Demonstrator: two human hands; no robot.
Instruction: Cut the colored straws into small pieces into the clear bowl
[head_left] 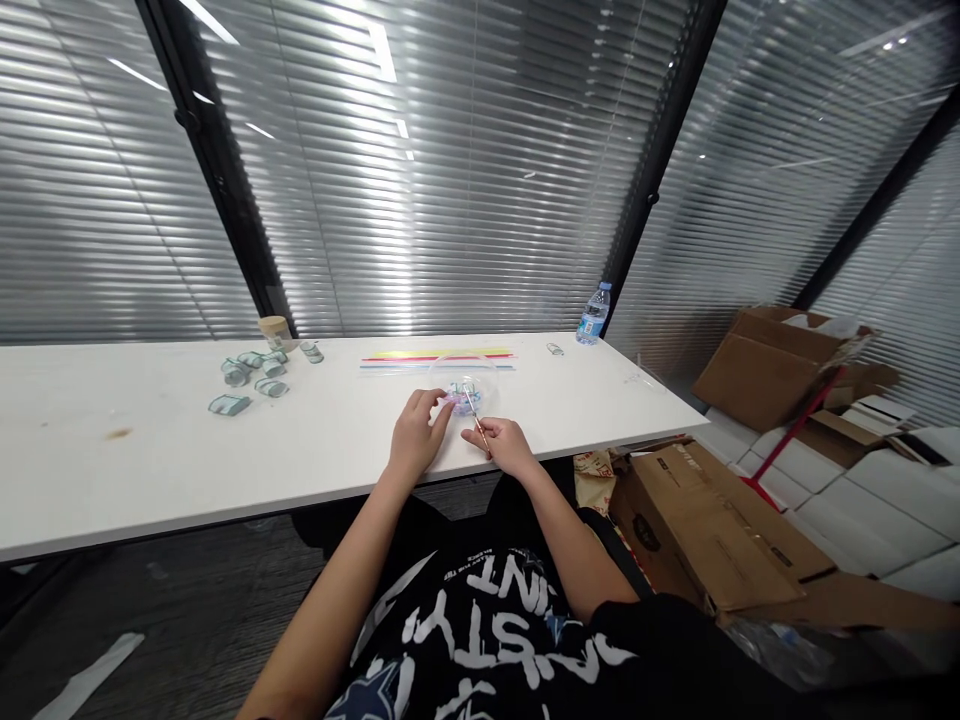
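Note:
My left hand (417,428) has its thumb and fingers curved onto the left edge of a clear round container (490,385). Purple and bluish contents (459,397) show in the container, too small to make out. In my right hand (504,442) is a slim tool with a copper-coloured handle (482,436), closed between thumb and fingers. Its thin silvery end points away from me, over the container; the kind of tool is unclear. Just behind lie long thin strips (436,357) in yellow, red and blue.
Several small clear jars with greenish bands (271,387) and a tan-lidded tub (275,330) are on the left of the white table (337,455). A water bottle (594,315) stands at the back right. Cardboard boxes (712,520) crowd the floor at right.

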